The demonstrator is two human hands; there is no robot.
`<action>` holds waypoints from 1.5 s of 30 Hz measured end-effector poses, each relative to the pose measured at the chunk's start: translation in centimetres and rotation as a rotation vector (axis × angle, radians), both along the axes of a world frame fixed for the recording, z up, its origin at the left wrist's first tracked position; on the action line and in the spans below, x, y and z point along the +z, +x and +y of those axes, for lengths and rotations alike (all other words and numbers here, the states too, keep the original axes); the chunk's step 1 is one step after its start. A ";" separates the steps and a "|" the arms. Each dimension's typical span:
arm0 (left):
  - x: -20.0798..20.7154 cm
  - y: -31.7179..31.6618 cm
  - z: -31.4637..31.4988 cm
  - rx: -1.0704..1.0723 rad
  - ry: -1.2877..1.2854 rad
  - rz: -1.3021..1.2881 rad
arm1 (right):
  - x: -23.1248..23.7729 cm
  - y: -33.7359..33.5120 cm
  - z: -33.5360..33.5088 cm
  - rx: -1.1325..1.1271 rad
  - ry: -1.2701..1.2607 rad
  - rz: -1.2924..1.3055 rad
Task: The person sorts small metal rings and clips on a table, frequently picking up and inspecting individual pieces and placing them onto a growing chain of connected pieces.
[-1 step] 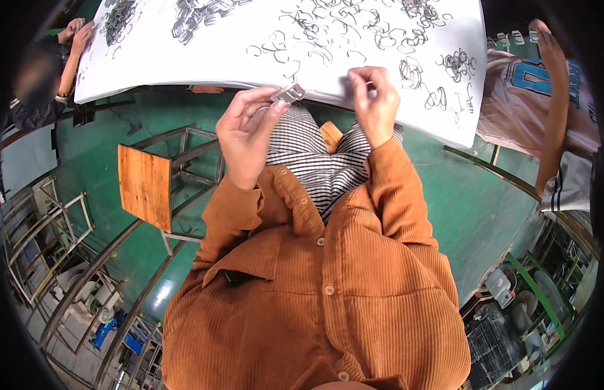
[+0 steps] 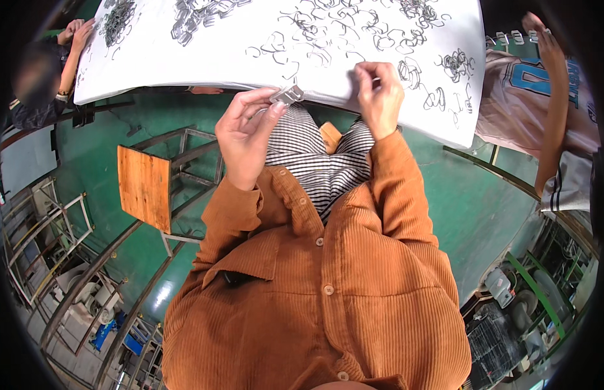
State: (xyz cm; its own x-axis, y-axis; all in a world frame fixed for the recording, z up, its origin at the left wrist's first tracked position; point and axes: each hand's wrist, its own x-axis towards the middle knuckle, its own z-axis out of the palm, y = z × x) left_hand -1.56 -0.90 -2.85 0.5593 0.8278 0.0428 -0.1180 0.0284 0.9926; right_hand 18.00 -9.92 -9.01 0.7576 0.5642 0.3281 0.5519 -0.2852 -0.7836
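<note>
My left hand pinches a small silver metal buckle between thumb and fingers, just off the table's near edge. The buckle is a flat frame with slots, and a thin piece of dark wire shows at its upper side. Over the edge of the white table, to the right of the buckle, my right hand is closed, thumb and forefinger bent together. Whatever its fingertips may hold is too small to make out. Beyond my hands, many loose bent wire rings lie scattered on the table.
More metal buckles lie heaped at the table's far left of centre, with a dark pile of small parts beside them. A person's arms rest at the left; another person sits at the right. A wooden stool stands at my left.
My right hand has shifted a little to the right and away from me. My left hand keeps the buckle in nearly the same place.
</note>
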 end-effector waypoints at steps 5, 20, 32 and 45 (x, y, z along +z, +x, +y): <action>-0.5 0.5 -0.4 -0.066 -0.021 -0.003 | -0.8 4.9 2.2 0.088 -0.324 -0.156; -0.2 2.6 -1.5 -0.129 -0.038 0.062 | 5.8 0.0 -2.2 0.354 0.224 0.938; 0.1 3.7 -1.4 -0.030 0.124 0.062 | 7.1 -2.2 -2.5 0.338 0.289 0.847; -0.3 2.4 0.4 -0.065 0.659 0.300 | 5.4 -3.9 -2.2 0.273 0.350 0.339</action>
